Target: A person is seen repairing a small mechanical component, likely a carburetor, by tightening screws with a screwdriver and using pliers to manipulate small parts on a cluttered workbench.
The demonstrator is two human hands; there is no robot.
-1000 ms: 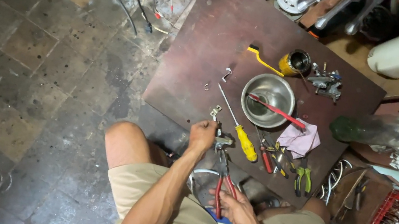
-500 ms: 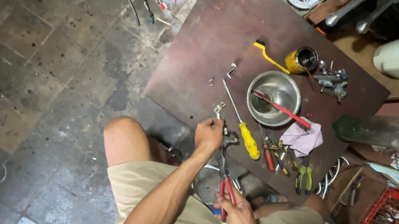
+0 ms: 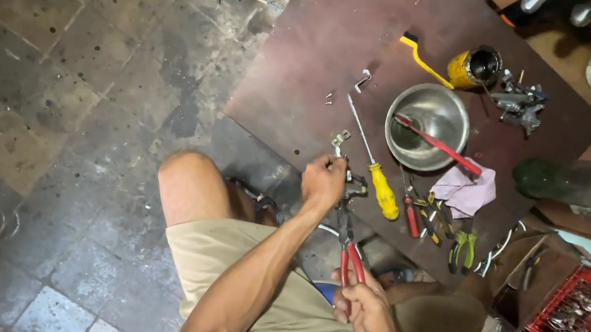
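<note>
Both hands (image 3: 346, 246) on red-handled pliers (image 3: 349, 239)

Khaki shorts, bare arms and knees.

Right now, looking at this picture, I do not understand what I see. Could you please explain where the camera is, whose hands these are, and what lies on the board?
The camera sits on a person's head and looks down, so the two bare arms are that person's own. The person sits on a stone floor with a brown board in front of the knees. The left hand grips a small metal part at the board's edge. The right hand squeezes the red handles of pliers, whose tip reaches toward that part. On the board lie a yellow-handled screwdriver, a steel bowl with a red tool across it, a yellow brush, a yellow can and a pink cloth.
</note>
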